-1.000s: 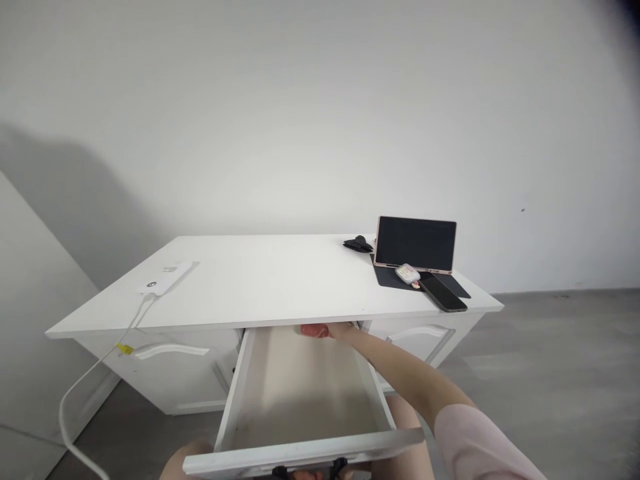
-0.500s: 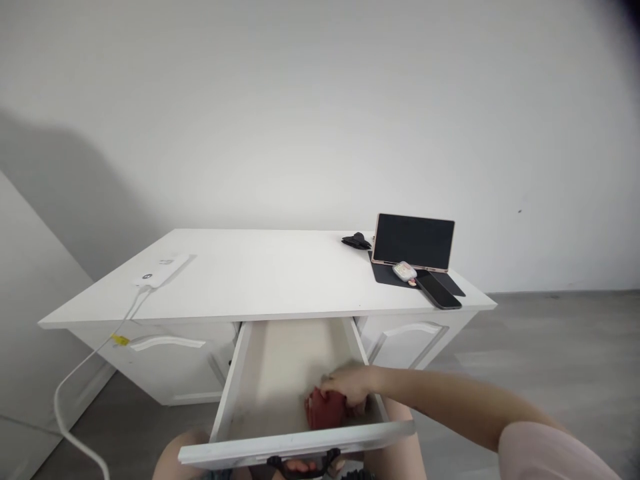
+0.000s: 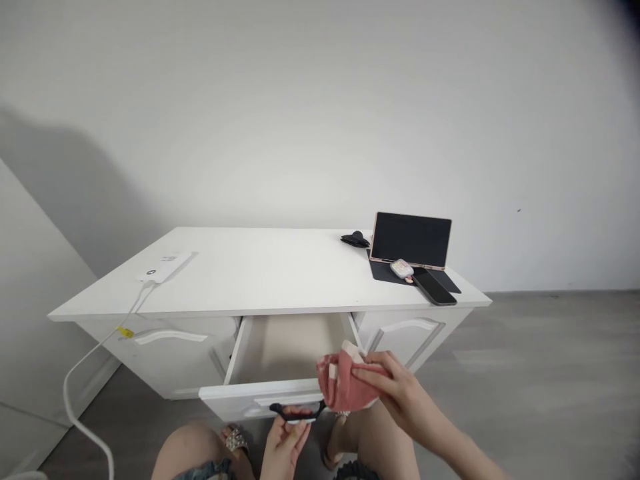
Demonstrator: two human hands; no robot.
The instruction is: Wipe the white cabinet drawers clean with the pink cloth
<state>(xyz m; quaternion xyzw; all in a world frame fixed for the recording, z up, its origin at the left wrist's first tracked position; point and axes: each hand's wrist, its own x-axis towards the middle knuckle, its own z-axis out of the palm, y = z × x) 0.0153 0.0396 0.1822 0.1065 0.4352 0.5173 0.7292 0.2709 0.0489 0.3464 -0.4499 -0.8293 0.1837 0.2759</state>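
Note:
My right hand (image 3: 395,393) is closed on a red and white cloth (image 3: 340,380), holding it in the air in front of the white desk's middle drawer (image 3: 260,397). My left hand (image 3: 285,440) reaches up from below, its fingers curled on the drawer's black handle (image 3: 296,413). The drawer stands part way out, and what shows of its pale inside holds nothing.
On the desk top (image 3: 260,273) at the right lie a propped tablet (image 3: 411,240) on a dark mat, a phone (image 3: 434,289), a small earbud case (image 3: 401,269) and a black clip (image 3: 354,239). A white power strip (image 3: 165,265) with its cable hangs off the left. My knees show below.
My right hand lifted the red cloth out of the drawer and toward me. The drawer slid most of the way back in, with my left hand on its handle.

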